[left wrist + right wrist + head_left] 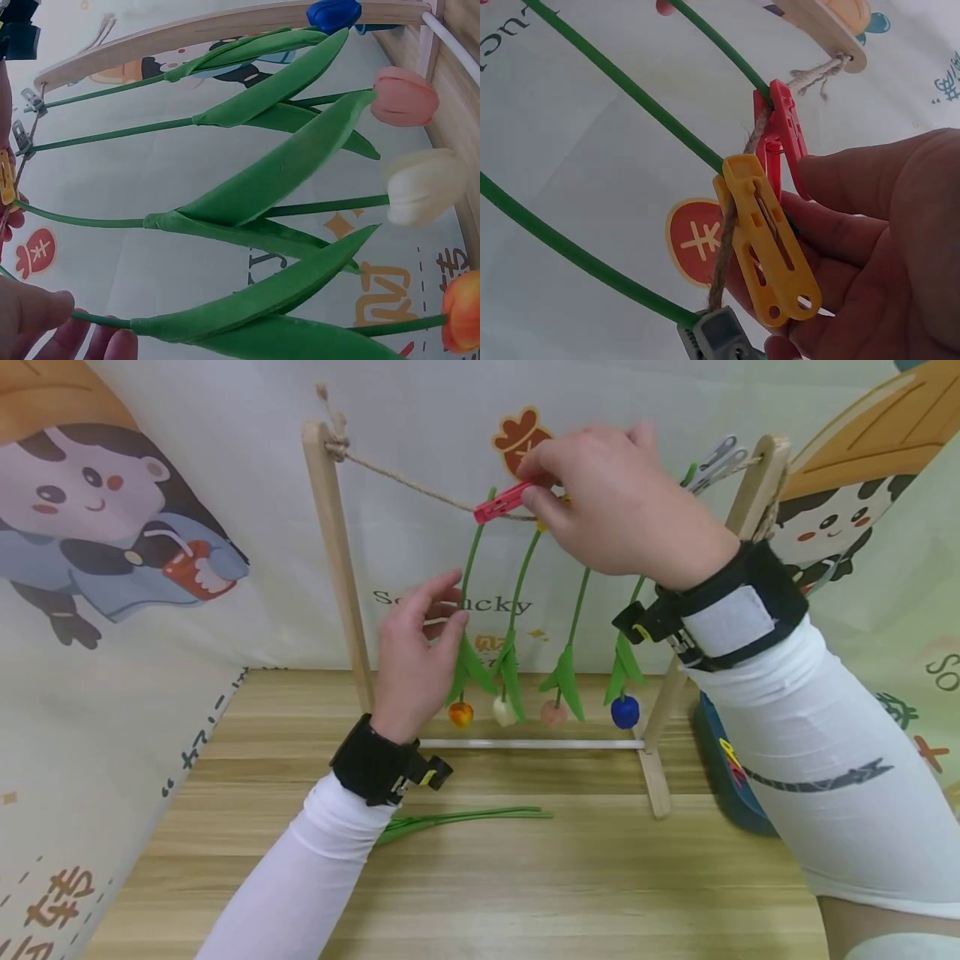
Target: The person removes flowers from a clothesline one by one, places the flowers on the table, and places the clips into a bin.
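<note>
My right hand pinches the handle end of a red clothespin, whose other end sits over the rope and the stem of an orange tulip. Lower down, my left hand holds that tulip's green stem between thumb and fingers. The flower hangs head down. Beside the red clothespin, a yellow clothespin clips the white tulip to the rope. A pink tulip and a blue tulip hang farther right under grey clothespins.
A wooden frame carries the rope, with a white bar low across it. Green stems lie on the wooden table near my left wrist. At the right stands a dark blue tray with coloured clothespins, partly behind my arm.
</note>
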`<act>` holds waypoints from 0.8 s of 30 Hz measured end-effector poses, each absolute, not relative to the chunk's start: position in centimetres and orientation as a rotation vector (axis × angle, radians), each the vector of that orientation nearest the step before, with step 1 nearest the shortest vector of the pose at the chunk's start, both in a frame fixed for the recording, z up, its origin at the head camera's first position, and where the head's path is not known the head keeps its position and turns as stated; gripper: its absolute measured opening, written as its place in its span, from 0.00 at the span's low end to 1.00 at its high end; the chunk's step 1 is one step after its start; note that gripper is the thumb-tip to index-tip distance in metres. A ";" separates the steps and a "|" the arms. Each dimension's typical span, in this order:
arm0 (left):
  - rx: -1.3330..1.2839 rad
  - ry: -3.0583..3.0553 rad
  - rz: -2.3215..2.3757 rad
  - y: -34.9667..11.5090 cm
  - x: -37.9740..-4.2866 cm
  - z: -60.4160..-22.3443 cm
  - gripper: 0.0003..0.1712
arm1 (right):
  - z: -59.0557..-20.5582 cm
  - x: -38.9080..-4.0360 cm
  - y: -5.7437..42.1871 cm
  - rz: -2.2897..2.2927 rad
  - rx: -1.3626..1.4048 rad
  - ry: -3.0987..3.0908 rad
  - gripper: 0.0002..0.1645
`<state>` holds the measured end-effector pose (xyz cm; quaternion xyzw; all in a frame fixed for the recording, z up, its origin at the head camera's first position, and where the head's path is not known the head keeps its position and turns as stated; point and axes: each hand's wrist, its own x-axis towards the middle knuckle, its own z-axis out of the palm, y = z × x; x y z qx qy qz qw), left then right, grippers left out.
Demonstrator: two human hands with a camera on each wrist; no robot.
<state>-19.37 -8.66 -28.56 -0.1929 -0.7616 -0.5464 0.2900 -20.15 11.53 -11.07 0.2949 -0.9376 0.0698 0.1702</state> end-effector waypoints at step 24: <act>-0.491 -2.052 -1.420 -9.0 -19.1 -28.9 0.19 | -11.8 -19.6 11.7 0.312 0.873 -2.397 0.12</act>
